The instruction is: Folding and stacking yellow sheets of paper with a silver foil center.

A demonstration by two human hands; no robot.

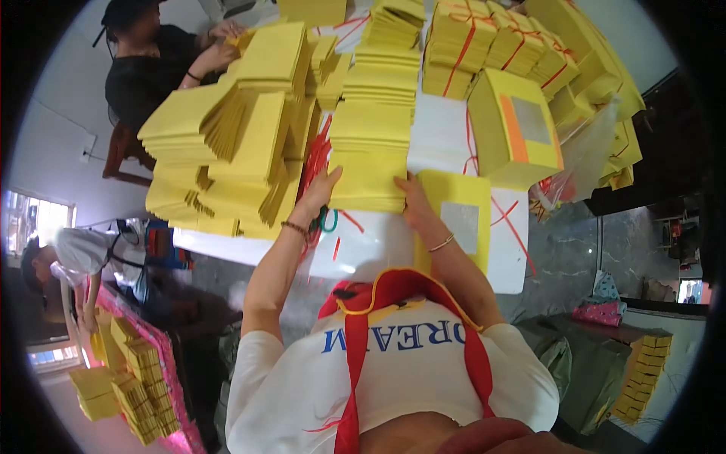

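My left hand (pixel 318 191) grips the left end of a thick stack of yellow paper sheets (pixel 370 159) lying on the white table (pixel 363 246). On the stack's right end sits my right hand (pixel 414 203), fingers curled over the edge. Both wrists wear thin bracelets. A yellow envelope with a silver window (pixel 461 216) lies flat just right of my right hand. Red strings (pixel 316 160) and a green scissors handle (pixel 328 221) lie beside my left hand.
Fanned piles of yellow sheets (pixel 227 144) fill the table's left. Bundles tied with red string (pixel 469 45) and a yellow box (pixel 514 132) stand at the far right. A person in black (pixel 151 72) works across the table. Another person (pixel 72 261) bends over stacks (pixel 132 386) at left.
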